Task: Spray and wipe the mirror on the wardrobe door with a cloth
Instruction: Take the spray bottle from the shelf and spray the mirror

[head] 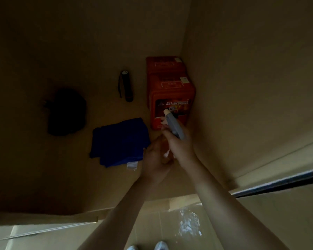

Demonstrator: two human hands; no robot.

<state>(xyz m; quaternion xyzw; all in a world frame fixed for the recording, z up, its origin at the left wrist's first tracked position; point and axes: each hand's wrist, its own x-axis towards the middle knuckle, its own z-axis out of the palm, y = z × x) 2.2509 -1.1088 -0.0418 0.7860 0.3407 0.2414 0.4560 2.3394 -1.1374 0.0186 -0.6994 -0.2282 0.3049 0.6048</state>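
Observation:
I am looking down into a dim wardrobe. My right hand (179, 145) grips the neck of a spray bottle (174, 128) with a grey trigger head and a white nozzle that points away from me. My left hand (156, 159) curls round the bottle's lower body, just right of a folded blue cloth (119, 141) lying on the wardrobe floor. The cloth has a white label at its near edge. No mirror surface is plainly in view.
Two stacked red boxes (170, 91) stand in the back right corner, right behind the bottle. A black torch (126, 85) and a dark rounded object (66, 112) lie on the floor further left. A dark door rail (278, 181) runs along the right. My shoes (161, 246) stand on pale tiles below.

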